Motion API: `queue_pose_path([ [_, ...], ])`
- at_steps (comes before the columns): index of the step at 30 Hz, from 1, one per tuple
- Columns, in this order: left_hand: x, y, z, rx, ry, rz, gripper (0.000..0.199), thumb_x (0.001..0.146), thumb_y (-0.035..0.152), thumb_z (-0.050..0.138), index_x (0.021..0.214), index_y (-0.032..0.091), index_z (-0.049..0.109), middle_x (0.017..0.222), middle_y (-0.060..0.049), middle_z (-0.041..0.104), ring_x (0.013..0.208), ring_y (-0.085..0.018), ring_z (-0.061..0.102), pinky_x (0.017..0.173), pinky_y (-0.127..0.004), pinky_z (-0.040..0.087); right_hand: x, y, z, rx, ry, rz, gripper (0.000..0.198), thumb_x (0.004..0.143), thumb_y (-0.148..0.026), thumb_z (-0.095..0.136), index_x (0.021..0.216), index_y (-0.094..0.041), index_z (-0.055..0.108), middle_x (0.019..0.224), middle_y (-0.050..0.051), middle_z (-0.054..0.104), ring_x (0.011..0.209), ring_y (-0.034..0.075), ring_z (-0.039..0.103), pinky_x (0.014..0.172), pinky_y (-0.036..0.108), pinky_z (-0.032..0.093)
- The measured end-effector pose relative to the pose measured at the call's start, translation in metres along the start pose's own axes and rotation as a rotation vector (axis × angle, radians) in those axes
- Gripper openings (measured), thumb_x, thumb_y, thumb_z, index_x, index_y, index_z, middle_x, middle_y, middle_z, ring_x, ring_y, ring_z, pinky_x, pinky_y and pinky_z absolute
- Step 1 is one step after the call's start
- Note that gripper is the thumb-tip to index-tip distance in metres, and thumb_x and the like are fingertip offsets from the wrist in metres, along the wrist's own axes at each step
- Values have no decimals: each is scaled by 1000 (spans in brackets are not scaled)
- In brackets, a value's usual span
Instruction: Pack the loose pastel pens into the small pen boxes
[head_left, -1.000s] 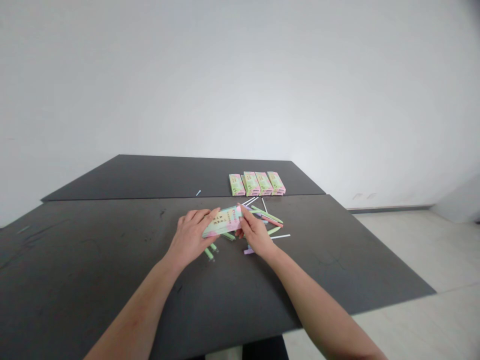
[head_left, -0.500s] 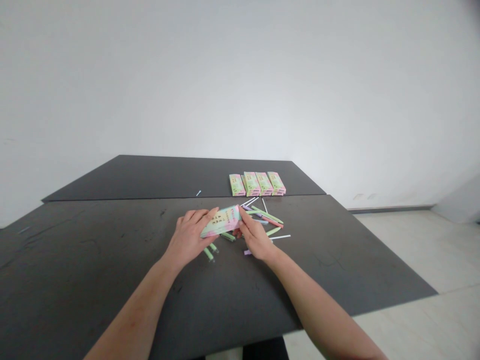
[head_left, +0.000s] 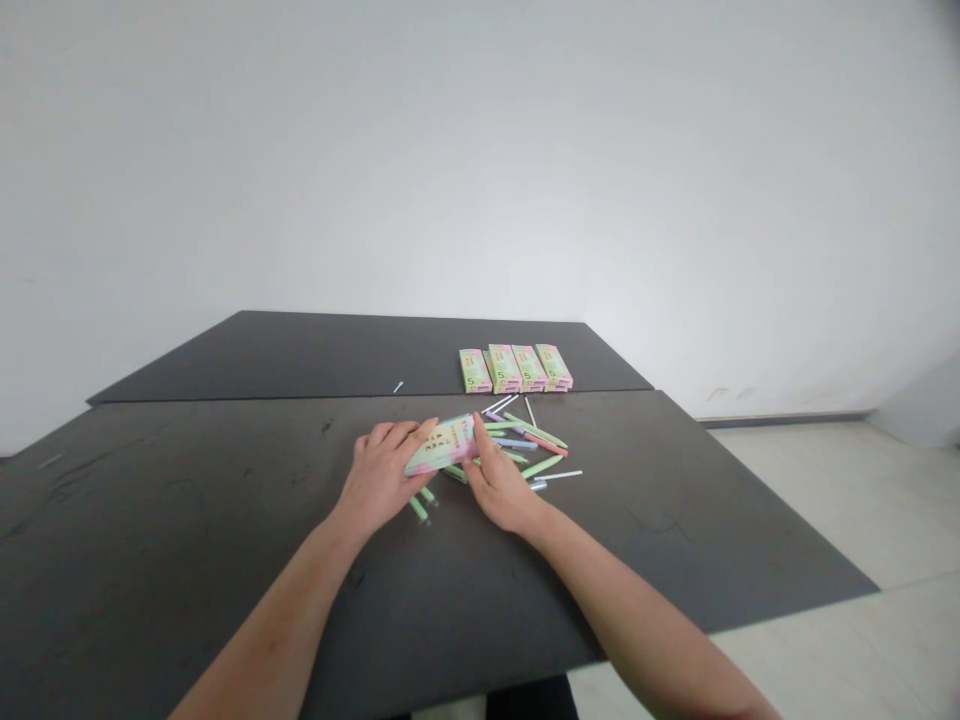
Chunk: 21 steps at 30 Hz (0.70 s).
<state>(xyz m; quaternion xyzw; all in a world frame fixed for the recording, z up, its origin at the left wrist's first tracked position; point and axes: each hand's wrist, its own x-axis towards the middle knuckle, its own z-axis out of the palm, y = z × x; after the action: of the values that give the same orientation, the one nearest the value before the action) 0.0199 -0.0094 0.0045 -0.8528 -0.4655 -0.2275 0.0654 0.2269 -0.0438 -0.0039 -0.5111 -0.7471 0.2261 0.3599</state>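
A small printed box (head_left: 444, 446) in pale green, yellow and pink is held tilted above the table, between both hands. My left hand (head_left: 384, 468) is closed round its left end, thumb on top. At the right end, my right hand (head_left: 501, 480) presses with thumb and fingers; part of the box's edge is hidden there. Just beneath and to the right lie loose pens, among them a green pen (head_left: 541, 466), a red pen (head_left: 546, 444) and a blue one (head_left: 516, 444). Two green pens (head_left: 420, 506) stick out below my left hand.
Several matching boxes (head_left: 505, 370) stand in a row, some stacked, on the far table section. Thin white sticks (head_left: 559, 475) lie among the pens. A small pale piece (head_left: 398, 386) rests near the seam of the dark table (head_left: 187, 520). Behind is a white wall.
My right hand has shifted slightly left and down along the box's right end, and its fingers are straighter. More pens show beside it. My left hand keeps its hold.
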Motion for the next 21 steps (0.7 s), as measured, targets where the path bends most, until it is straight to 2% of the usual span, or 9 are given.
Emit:
queue_pose_path([
  [4, 0, 1, -1, 15, 2, 0, 60, 83, 35, 63, 140, 27, 45, 127, -8, 59, 111, -28, 47, 85, -41, 35, -2, 3, 10, -13, 14, -29, 73, 92, -22, 41, 154, -9, 4, 153, 22, 30, 140, 30, 33, 114, 51, 29],
  [8, 0, 0, -1, 20, -5, 6, 60, 83, 35, 63, 140, 28, 45, 127, -8, 59, 110, -28, 48, 85, -41, 35, -2, 3, 11, 25, 15, -46, 76, 92, -23, 44, 154, -12, 2, 155, 19, 27, 143, 29, 27, 115, 51, 27],
  [14, 1, -5, 1, -21, 21, -16, 64, 82, 38, 64, 141, 29, 42, 127, -6, 59, 112, -27, 48, 84, -38, 37, 0, -2, 0, 225, 5, 72, 69, 93, -26, 44, 154, -17, 13, 154, 12, 32, 141, 24, 32, 117, 47, 25],
  [17, 0, -7, 2, -22, 26, -22, 65, 82, 39, 64, 142, 30, 41, 127, -6, 59, 112, -27, 48, 84, -37, 37, 0, 1, -1, 282, -3, 26, 66, 92, -24, 45, 153, -22, 19, 154, 7, 34, 141, 22, 31, 118, 46, 23],
  [21, 0, -7, 3, -7, 28, -29, 64, 83, 38, 64, 142, 31, 40, 128, -6, 59, 113, -27, 48, 84, -37, 37, -1, 4, 3, 265, -16, 1, 70, 90, -21, 46, 154, -23, 16, 156, 6, 29, 144, 21, 27, 119, 45, 21],
])
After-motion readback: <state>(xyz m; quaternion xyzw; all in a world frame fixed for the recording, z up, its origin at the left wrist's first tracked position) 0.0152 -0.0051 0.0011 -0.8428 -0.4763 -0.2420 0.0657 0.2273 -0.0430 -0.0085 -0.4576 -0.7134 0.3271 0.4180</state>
